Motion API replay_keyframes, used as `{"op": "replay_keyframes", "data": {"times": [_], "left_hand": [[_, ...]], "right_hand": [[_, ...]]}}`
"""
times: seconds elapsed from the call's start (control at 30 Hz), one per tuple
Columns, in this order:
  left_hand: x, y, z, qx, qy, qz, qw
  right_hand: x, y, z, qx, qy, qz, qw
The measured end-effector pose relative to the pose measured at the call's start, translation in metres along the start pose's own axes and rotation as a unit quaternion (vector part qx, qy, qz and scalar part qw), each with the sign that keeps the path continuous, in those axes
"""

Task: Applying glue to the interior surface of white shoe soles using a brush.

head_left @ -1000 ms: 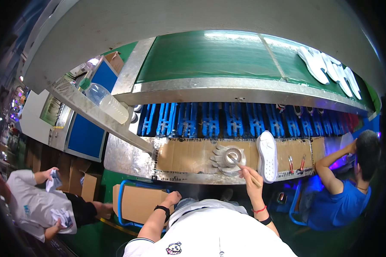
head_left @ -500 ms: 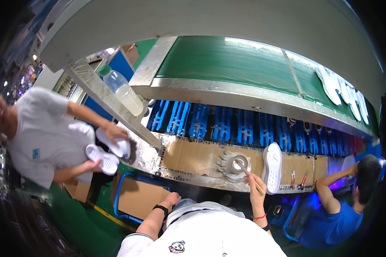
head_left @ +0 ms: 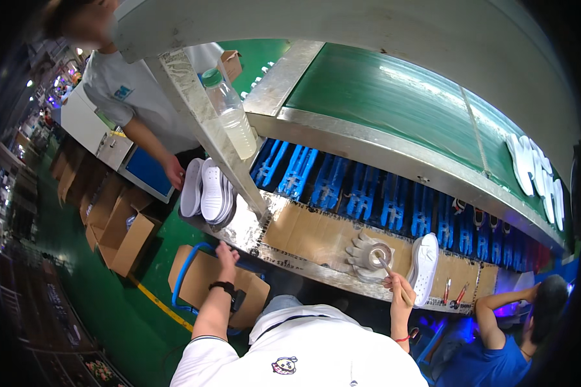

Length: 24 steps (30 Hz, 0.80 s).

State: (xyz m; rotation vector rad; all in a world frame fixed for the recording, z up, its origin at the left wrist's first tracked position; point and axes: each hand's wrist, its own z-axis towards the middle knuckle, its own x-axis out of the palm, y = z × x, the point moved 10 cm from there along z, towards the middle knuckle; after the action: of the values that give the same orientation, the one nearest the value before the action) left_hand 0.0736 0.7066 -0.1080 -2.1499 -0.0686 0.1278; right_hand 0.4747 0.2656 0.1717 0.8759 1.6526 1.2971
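My right hand (head_left: 401,290) is closed around a thin brush (head_left: 387,265) whose lower end sits in a small round cup (head_left: 379,257). The cup stands next to a pale grey glove (head_left: 361,253) on the cardboard-covered bench. Just right of the hand lies a white shoe sole (head_left: 425,267), long side pointing away from me. My left hand (head_left: 226,257) reaches out over the bench's near left edge, fingers apart and holding nothing. Beyond it, white soles (head_left: 214,193) are stacked at the bench's left end, with a co-worker's hand (head_left: 173,171) beside them.
A metal post (head_left: 206,122) rises beside a clear bottle (head_left: 232,122) with a green cap. Blue racks (head_left: 361,190) line the bench's back below a green conveyor (head_left: 381,97) carrying white soles. Red-handled tools (head_left: 459,293) lie right. A person in blue (head_left: 497,351) sits there. Cardboard boxes (head_left: 126,229) stand left.
My left hand has moved from my waist outward to the left, its fingers opening. The co-worker has let go of the soles, now on the bench end, and stands farther back. The view has turned left.
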Motion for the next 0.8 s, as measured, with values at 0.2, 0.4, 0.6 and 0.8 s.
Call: {"op": "replay_keyframes", "data": {"times": [0.2, 0.4, 0.6, 0.8], "left_hand": [[0.008, -0.081, 0.047, -0.011, -0.041, -0.045, 0.998], [0.027, -0.099, 0.071, -0.080, 0.013, -0.100, 0.992], [0.042, -0.116, 0.072, -0.089, -0.027, 0.054, 0.994], [0.061, -0.108, 0.080, -0.112, 0.057, 0.071, 0.990]], "right_hand": [[0.004, 0.007, -0.005, -0.023, -0.011, -0.030, 0.999], [0.017, 0.022, -0.014, -0.021, -0.018, -0.061, 0.998], [0.021, 0.024, -0.015, -0.003, -0.022, -0.063, 0.998], [0.034, 0.024, -0.011, -0.013, -0.004, -0.075, 0.997]]}}
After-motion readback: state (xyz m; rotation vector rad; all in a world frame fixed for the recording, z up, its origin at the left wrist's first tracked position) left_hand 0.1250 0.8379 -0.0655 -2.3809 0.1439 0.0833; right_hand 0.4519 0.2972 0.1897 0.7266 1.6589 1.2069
